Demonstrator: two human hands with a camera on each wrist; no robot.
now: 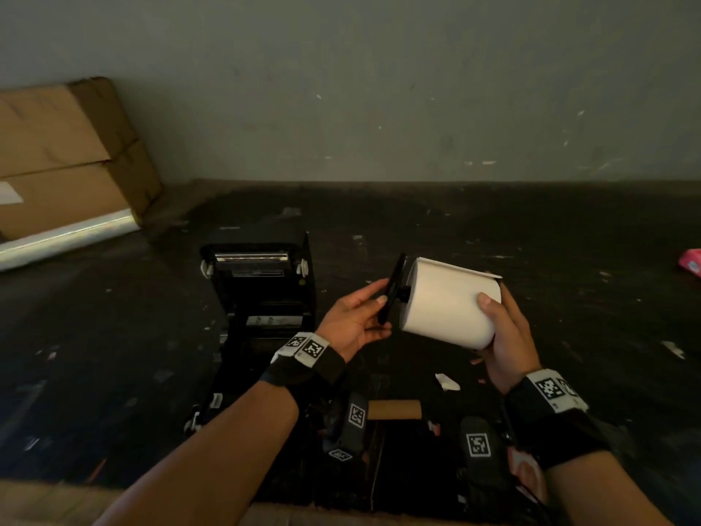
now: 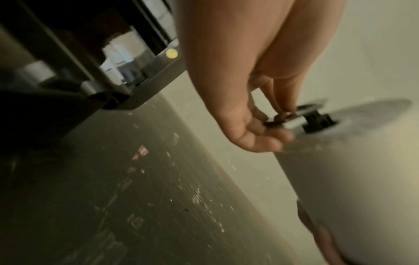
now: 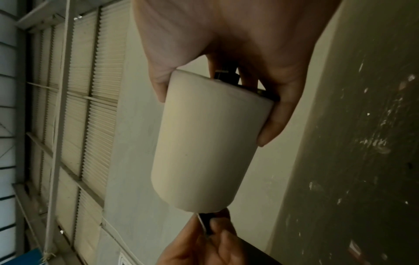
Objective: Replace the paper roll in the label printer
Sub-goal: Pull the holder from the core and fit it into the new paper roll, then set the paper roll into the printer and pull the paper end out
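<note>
Both forearms reach in from the bottom of the head view, each wrist wrapped in a black band with square black-and-white markers. With my right hand [image 1: 500, 336] I grip the white paper roll [image 1: 449, 303], thumb on its upper face and fingers curled round the far end; in the right wrist view the roll [image 3: 211, 143] is a smooth, plain white cylinder, full and unprinted. Its loose outer edge stands up slightly along the top. My left hand [image 1: 354, 320] pinches the flat black end plate of the spindle [image 1: 390, 294], fingers and thumb closed on its rim; in the left wrist view the fingertips [image 2: 267, 136] press the plate where a short black ribbed shaft goes into the roll's core. I hold the roll in the air, tilted, above the dark scuffed table [image 1: 531, 241] and just right of the label printer [image 1: 258, 298].

That printer is black and stands open, its lid tipped back with a shiny metal bar across the top. Near my wrists a bare brown cardboard core [image 1: 394, 410] lies on the table beside a torn white paper scrap [image 1: 447, 382]. Cardboard boxes [image 1: 64, 157] lean at the far left against the grey wall, and something pink [image 1: 690, 261] sits at the right edge.
</note>
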